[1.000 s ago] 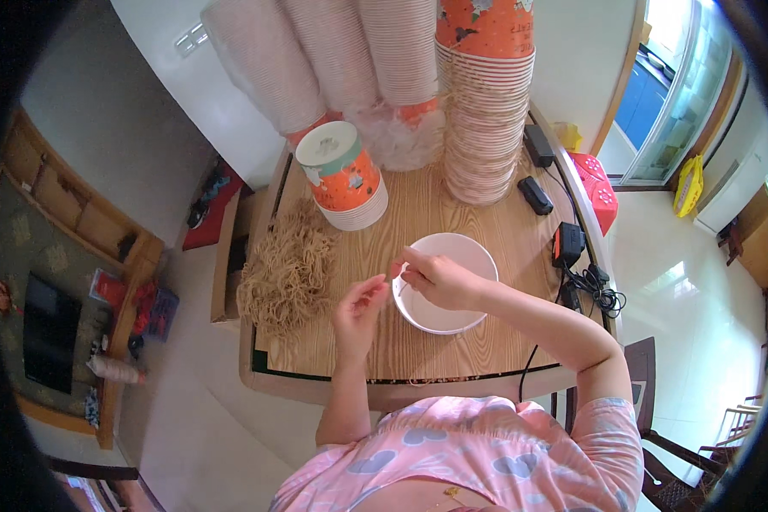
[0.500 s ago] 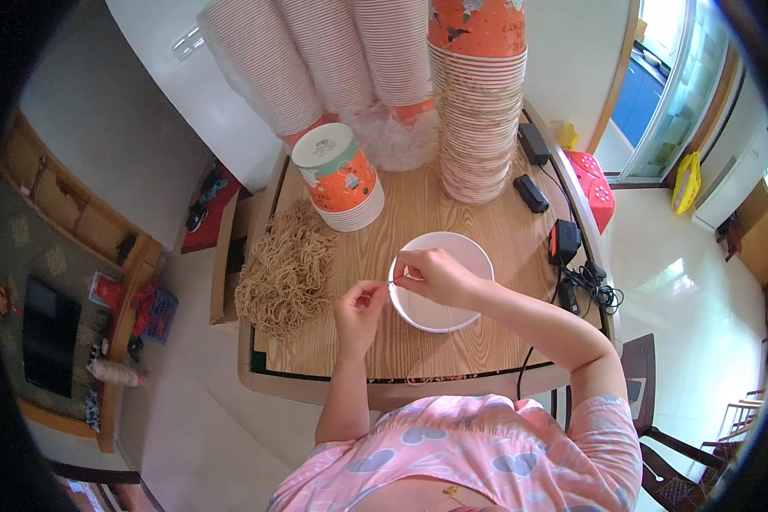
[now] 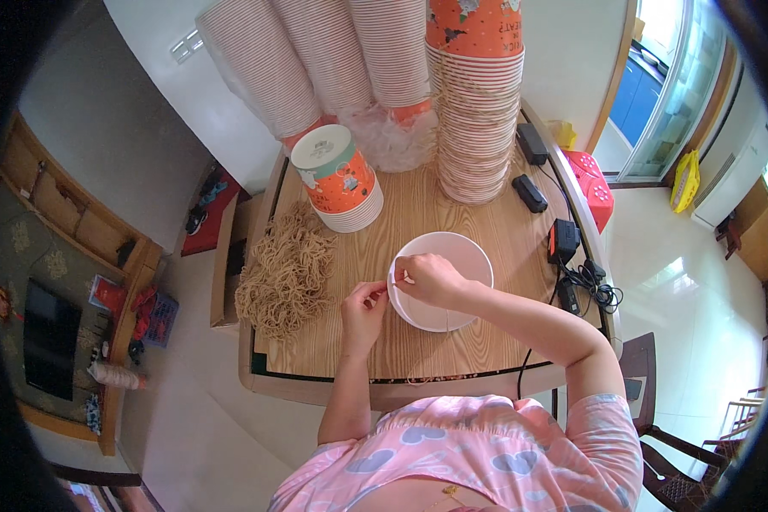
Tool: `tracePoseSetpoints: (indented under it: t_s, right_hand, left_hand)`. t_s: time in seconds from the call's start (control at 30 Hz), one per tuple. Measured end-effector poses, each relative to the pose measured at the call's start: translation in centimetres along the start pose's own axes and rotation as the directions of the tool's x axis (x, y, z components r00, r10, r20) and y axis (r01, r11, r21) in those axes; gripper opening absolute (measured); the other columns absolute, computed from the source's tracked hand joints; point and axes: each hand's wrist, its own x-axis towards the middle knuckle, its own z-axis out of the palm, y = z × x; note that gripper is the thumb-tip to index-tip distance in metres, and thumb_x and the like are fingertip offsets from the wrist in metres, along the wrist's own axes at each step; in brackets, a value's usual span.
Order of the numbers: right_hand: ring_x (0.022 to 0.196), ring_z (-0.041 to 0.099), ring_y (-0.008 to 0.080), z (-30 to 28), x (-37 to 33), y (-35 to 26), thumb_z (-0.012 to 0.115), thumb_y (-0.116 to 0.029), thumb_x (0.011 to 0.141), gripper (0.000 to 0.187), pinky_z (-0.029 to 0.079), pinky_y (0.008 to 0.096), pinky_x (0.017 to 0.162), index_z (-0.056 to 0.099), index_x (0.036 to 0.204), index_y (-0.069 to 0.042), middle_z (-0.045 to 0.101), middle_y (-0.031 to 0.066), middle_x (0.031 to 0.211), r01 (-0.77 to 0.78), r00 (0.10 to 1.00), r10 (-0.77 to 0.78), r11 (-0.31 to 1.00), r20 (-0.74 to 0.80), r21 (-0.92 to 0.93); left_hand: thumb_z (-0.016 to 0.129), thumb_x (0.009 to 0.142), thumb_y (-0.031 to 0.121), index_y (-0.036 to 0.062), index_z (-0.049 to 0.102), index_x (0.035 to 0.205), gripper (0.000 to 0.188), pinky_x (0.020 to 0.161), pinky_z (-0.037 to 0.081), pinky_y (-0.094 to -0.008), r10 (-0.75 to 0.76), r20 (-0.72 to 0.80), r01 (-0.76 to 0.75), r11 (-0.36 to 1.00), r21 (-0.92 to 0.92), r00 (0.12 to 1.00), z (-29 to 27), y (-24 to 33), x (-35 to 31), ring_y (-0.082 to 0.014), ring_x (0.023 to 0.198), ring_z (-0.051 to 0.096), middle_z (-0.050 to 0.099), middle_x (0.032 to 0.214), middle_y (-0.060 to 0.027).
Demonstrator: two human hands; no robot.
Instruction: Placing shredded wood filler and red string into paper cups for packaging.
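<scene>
Standing on the wooden table [image 3: 418,213], tall stacks of paper cups [image 3: 478,111] rose behind the white bowl [image 3: 452,264], well clear of the work. A heap of brown strings [image 3: 286,273] lay to the left. The right hand [image 3: 431,280] and left hand [image 3: 363,309] pinched one thin string at the bowl's left rim, fingers closed on it; keeping it taut seemed wise.
</scene>
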Motion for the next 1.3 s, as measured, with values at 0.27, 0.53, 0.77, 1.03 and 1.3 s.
tracePoseSetpoints:
  t_s: [0.27,0.53,0.77,1.03,1.3]
  right_hand:
    - [0.076,0.063,0.0343,-0.1,-0.3,-0.2,0.059,-0.022,0.081,0.018,0.050,0.0440,0.068,0.061,0.090,-0.006,0.065,0.0153,0.080,0.002,1.000,-0.002,1.000,0.015,-0.010]
    - [0.076,0.063,0.0341,0.0,-0.1,-0.3,0.059,-0.022,0.081,0.018,0.050,0.0434,0.069,0.062,0.090,-0.007,0.065,0.0153,0.081,-0.010,1.000,0.010,0.999,0.022,-0.039]
    - [0.077,0.063,0.0340,0.4,0.1,0.0,0.059,-0.023,0.082,0.019,0.050,0.0428,0.070,0.064,0.092,-0.007,0.066,0.0152,0.082,0.012,1.000,-0.012,1.000,0.003,-0.010]
    - [0.076,0.063,0.0341,-0.1,-0.1,0.1,0.059,-0.022,0.083,0.021,0.050,0.0427,0.068,0.064,0.093,-0.005,0.066,0.0161,0.080,-0.017,1.000,0.016,0.999,0.008,0.040]
    - [0.073,0.062,0.0214,-1.3,-0.4,-0.4,0.064,-0.021,0.083,0.018,0.049,0.0348,0.068,0.066,0.089,-0.004,0.065,0.0124,0.077,-0.067,0.994,0.028,0.916,0.102,0.396]
  left_hand:
    - [0.062,0.078,-0.003,0.0011,0.066,0.100,0.022,0.058,0.044,-0.0240,-0.008,-0.005,0.008,0.999,-0.035,1.000,0.2,0.1,0.0,-0.0119,0.068,0.056,0.064,0.084,-0.0071]
    - [0.062,0.079,-0.003,0.0014,0.066,0.101,0.023,0.057,0.044,-0.0237,-0.016,0.011,0.016,1.000,-0.025,1.000,0.0,0.2,0.1,-0.0118,0.068,0.056,0.063,0.084,-0.0066]
    - [0.062,0.079,-0.003,0.0013,0.066,0.098,0.020,0.057,0.044,-0.0236,0.014,0.009,-0.013,0.999,-0.030,1.000,0.3,-0.6,0.1,-0.0119,0.067,0.056,0.063,0.084,-0.0068]
    - [0.061,0.080,-0.002,0.0012,0.067,0.098,0.018,0.059,0.044,-0.0233,-0.024,0.010,0.025,0.999,-0.045,1.000,0.1,-0.3,0.0,-0.0117,0.069,0.057,0.064,0.085,-0.0069]
    - [0.070,0.076,-0.001,0.0041,0.068,0.098,0.023,0.064,0.045,-0.0235,0.156,-0.076,-0.163,0.982,-0.096,0.985,-1.8,4.3,-0.1,-0.0111,0.071,0.057,0.063,0.084,-0.0051]
